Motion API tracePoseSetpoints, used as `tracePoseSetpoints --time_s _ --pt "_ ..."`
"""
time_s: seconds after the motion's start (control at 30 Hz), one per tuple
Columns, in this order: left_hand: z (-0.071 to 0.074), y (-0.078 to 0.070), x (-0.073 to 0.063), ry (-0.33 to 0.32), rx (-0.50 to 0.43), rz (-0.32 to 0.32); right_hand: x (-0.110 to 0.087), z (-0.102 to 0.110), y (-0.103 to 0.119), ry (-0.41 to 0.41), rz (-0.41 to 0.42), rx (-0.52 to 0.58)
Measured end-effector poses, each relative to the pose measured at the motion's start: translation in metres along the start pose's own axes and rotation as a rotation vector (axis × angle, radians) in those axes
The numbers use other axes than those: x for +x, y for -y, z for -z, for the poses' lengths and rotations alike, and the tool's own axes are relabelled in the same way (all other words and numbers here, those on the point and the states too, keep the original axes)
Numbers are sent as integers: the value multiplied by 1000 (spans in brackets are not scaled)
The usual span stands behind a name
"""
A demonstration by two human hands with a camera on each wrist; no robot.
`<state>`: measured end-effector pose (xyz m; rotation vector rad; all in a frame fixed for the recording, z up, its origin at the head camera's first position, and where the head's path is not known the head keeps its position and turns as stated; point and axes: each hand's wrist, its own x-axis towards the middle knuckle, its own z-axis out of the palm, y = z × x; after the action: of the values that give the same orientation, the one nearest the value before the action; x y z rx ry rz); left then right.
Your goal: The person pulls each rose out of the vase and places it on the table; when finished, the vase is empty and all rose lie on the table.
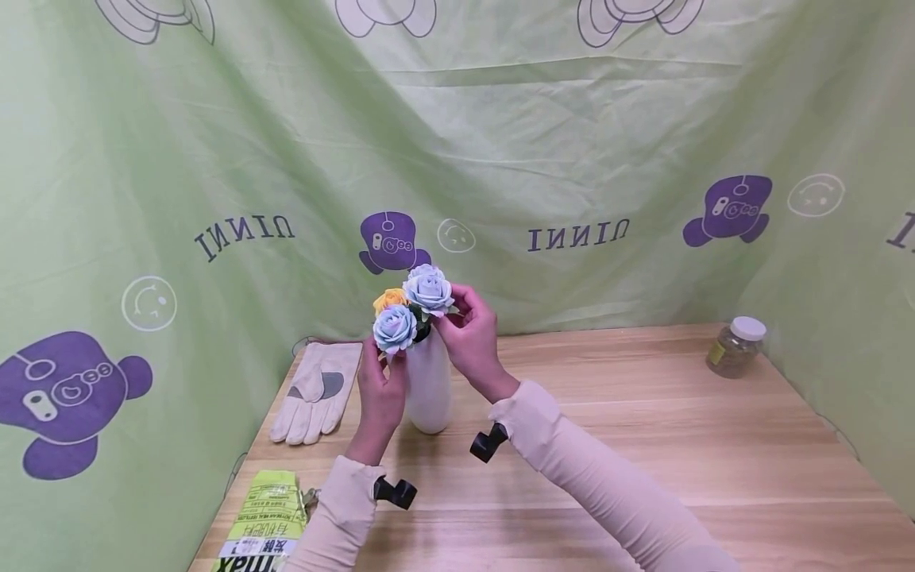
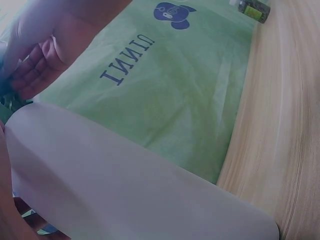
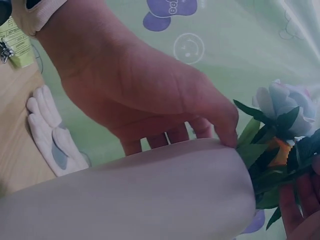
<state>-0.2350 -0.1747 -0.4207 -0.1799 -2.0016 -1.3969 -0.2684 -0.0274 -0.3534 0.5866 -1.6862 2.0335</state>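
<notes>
A tall white vase stands upright near the back of the table, holding blue and yellow roses with green leaves. At its left, my left hand holds the lower blue rose from beneath, thumb close to the leaves at the rim. My right hand pinches the upper right blue rose at its edge, fingers curled by the stems. Between and behind them shows the yellow rose. The vase partly hides the left fingers in the right wrist view.
White work gloves lie left of the vase. A green-yellow packet is at the front left, with a small metallic object beside it. A clear jar with a white lid stands at the back right. Green printed cloth hangs around the table.
</notes>
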Motion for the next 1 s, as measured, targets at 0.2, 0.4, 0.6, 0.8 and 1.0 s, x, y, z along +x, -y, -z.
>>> tracePoseSetpoints --time_s 0.2,0.4,0.6,0.8,1.0 --pt "0 -14 -1 0 9 30 4 0 6 3 13 -4" --pt "0 -7 -1 -2 3 14 6 2 14 11 12 5" --pt "0 0 -1 7 -6 7 8 4 20 5 28 20" --pt "0 0 -1 16 -15 9 9 4 25 19 67 32" --pt "0 2 -2 8 -16 4 10 3 29 30 93 20"
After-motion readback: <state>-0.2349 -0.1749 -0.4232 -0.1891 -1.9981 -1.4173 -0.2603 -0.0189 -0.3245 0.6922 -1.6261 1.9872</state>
